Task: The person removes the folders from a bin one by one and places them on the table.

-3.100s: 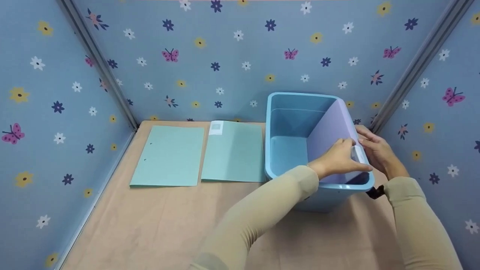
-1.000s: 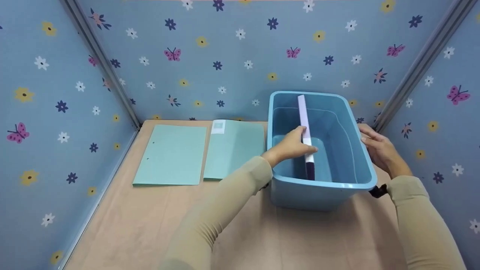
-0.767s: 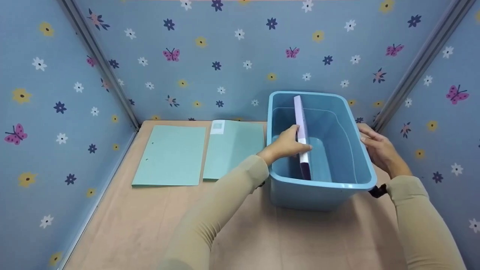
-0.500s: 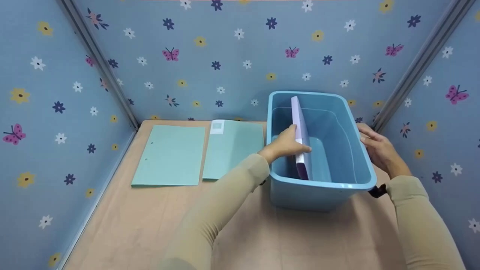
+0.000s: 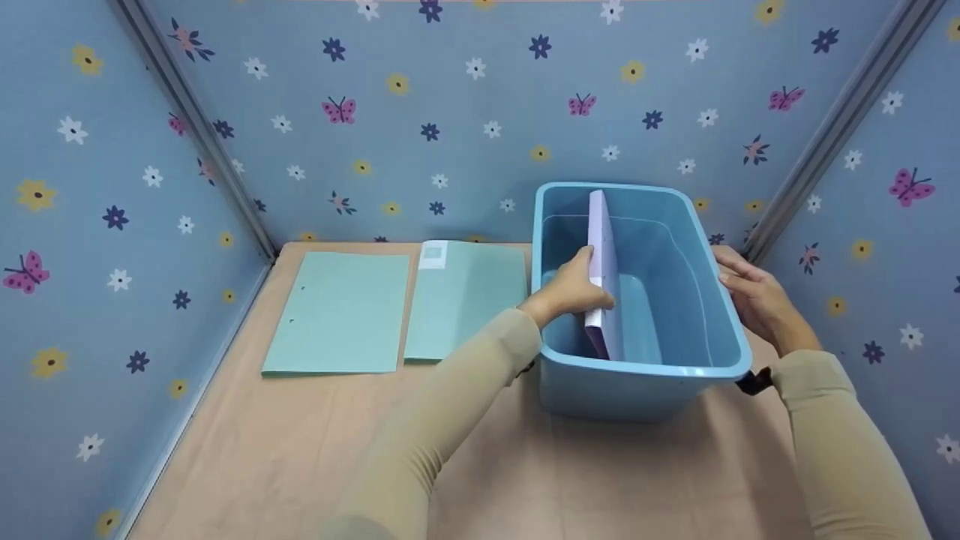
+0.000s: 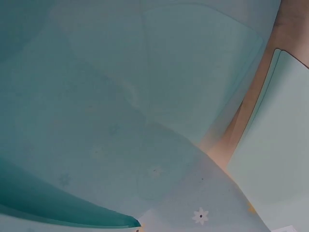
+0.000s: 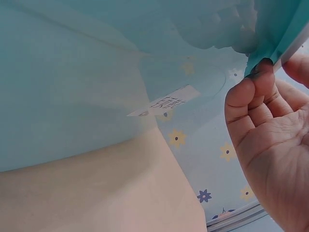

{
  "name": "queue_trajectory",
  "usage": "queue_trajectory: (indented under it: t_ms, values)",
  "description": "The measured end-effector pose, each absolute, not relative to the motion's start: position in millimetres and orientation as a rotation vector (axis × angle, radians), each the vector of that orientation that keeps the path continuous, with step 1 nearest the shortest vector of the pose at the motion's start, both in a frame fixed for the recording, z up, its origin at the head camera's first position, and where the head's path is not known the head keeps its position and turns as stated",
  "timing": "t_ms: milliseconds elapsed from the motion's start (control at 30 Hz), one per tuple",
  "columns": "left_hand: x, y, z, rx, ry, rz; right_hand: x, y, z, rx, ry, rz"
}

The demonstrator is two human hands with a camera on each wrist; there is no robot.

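Note:
A lilac binder (image 5: 598,225) stands on edge inside the light blue plastic bin (image 5: 637,369), left of the bin's middle. Its narrow spine faces up, with a white patch and a dark purple near end. My left hand (image 5: 571,289) reaches over the bin's left wall and grips the spine, thumb on the right face. The fingers on the far side are partly hidden. At the bin's right wall, my right hand (image 5: 761,304) holds the rim. In the right wrist view, curled fingers (image 7: 263,82) meet the rim from below, with the thumb opposite.
Two mint green folders lie flat left of the bin: one with two punched holes (image 5: 341,311), the other with a white label (image 5: 469,300). The bin stands on a pinkish-beige tabletop (image 5: 300,450). Flowered blue panels (image 5: 480,112) enclose the back and sides.
From the bin's right wall, the binder has been moved left past the middle by my left hand. Lately it has shifted only slightly. My right hand stays at the rim.

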State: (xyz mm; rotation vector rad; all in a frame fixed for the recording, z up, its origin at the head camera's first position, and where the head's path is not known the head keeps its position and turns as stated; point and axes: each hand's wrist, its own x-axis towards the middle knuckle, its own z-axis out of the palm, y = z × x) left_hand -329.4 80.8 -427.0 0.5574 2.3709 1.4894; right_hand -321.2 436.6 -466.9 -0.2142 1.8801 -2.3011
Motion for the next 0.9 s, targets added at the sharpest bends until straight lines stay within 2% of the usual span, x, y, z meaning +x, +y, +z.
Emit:
queue_trajectory:
  t_ms: [900]
  values:
    - [-331.0,86.3,-434.5,0.569,2.479,1.552,-321.1,436.2,-465.9,-0.212,1.912,-2.283]
